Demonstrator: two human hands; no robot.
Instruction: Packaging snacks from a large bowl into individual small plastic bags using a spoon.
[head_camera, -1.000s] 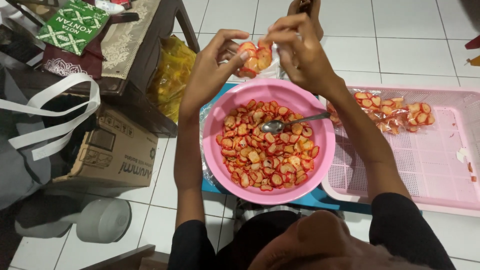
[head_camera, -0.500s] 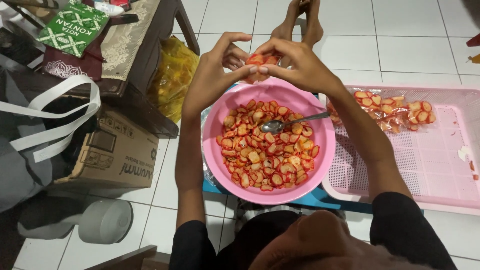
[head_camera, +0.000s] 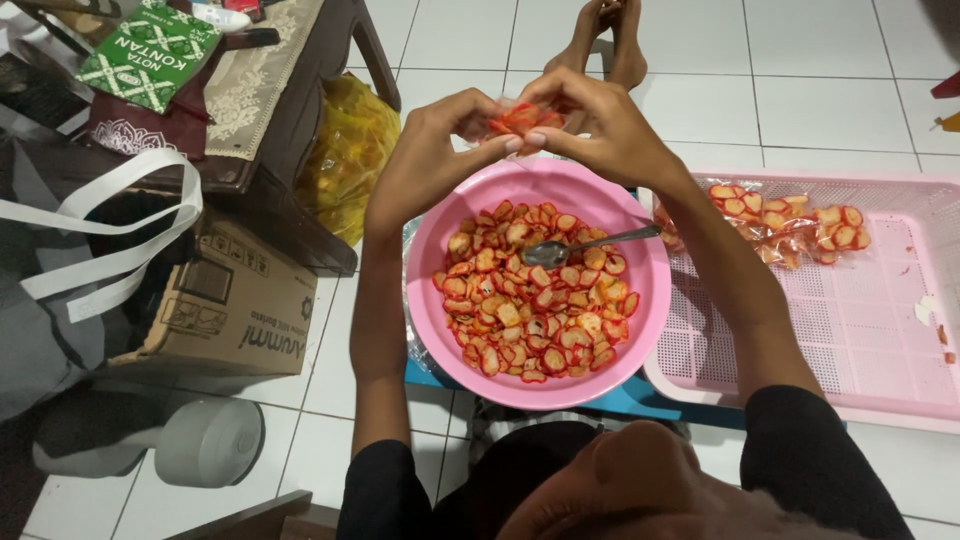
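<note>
Pinching small clear packet (head_camera: 515, 118) of red-rimmed crackers, left hand (head_camera: 430, 160) and right hand (head_camera: 610, 135) closed on it above far rim of pink bowl (head_camera: 640, 330). Few filled packets (head_camera: 790, 222) lay in pink basket (head_camera: 860, 340) right of bowl; bowl remained mostly full, spoon (head_camera: 590, 246) resting inside. Judged early, most packing left.

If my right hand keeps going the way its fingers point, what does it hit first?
The right hand points leftward at the small packet of red snacks pinched between both hands, so it would meet that first, then the left hand fingertips just behind it. Depth looks close but isn't certain.
</note>
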